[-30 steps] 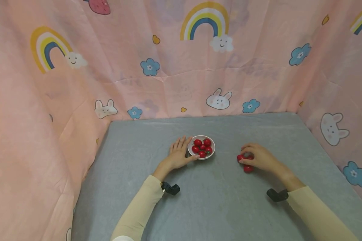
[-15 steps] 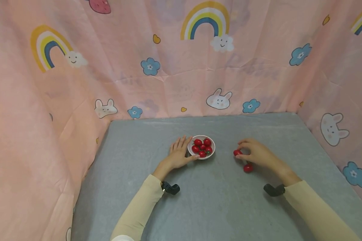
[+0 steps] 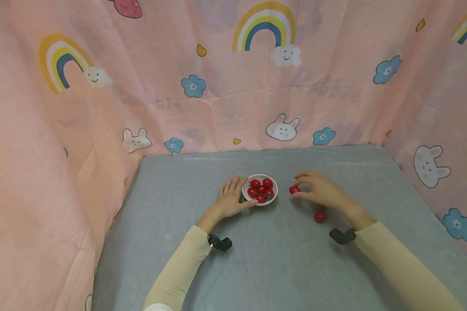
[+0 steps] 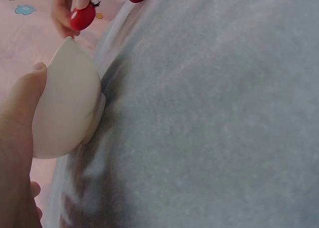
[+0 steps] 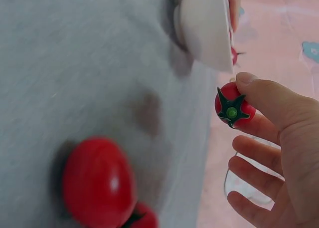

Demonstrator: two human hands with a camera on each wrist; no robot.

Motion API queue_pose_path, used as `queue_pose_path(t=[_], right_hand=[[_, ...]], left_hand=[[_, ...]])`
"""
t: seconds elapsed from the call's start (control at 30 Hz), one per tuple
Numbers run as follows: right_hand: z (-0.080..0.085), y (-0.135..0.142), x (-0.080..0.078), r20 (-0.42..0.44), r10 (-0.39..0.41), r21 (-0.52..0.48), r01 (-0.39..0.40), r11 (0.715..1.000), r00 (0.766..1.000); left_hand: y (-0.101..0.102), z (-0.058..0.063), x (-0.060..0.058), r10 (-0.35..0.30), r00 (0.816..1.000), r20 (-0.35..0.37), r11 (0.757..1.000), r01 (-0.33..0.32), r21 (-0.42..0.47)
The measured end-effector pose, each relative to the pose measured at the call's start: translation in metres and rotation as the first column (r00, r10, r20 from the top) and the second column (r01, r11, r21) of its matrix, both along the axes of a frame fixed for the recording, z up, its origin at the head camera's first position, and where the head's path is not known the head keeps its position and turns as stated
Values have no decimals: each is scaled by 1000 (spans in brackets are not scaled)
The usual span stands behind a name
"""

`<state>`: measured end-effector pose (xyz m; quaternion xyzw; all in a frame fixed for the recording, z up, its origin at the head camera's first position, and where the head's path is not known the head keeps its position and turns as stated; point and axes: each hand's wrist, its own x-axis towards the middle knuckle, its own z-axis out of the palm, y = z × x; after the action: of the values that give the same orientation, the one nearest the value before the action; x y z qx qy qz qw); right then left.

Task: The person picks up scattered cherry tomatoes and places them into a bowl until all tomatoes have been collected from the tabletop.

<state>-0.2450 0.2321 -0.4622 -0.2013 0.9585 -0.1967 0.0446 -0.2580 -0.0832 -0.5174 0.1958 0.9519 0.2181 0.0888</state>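
Note:
A white bowl [image 4: 67, 98] stands on the grey table with several red cherry tomatoes [image 3: 261, 190] in it. My left hand [image 3: 230, 203] rests against the bowl's left side, its fingers spread and fairly straight, the thumb at the near rim. To the right of the bowl, my right hand [image 3: 322, 190] pinches one cherry tomato [image 5: 234, 106] with a green star-shaped top between thumb and index finger, above the cloth. The other fingers of that hand are held apart from it. Two more cherry tomatoes [image 5: 97, 183] lie on the table below the right hand, one partly hidden in the head view.
A grey cloth covers the table [image 3: 280, 255]. Pink curtains [image 3: 225, 116] with rainbows, rabbits and flowers close off the back and both sides. Each wrist carries a black camera [image 3: 342, 236].
The right hand has picked a cherry tomato from the small group on the right and carried it left, towards the bowl. The left hand and the bowl have stayed in place.

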Motion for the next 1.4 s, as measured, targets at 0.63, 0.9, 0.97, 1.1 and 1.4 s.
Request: queue_pose_path(t=[0.63, 0.9, 0.97, 1.1, 1.4], right_hand=[[12, -49, -21, -93, 113, -9, -114, 993, 989], [10, -68, -28, -123, 146, -15, -149, 989, 982], [8, -72, -30, -124, 148, -18, -151, 988, 981], [8, -78, -31, -125, 159, -26, -163, 986, 979], [2, -90, -36, -140, 198, -31, -204, 978, 970]], left_hand=[[0, 0, 0, 3, 1000, 4, 1000, -3, -13], [1, -2, -1, 0, 1000, -1, 1000, 0, -23], [1, -2, -1, -1, 1000, -2, 1000, 1, -21], [1, -2, -1, -3, 1000, 1, 1000, 3, -14], [0, -1, 0, -6, 1000, 4, 1000, 6, 0]])
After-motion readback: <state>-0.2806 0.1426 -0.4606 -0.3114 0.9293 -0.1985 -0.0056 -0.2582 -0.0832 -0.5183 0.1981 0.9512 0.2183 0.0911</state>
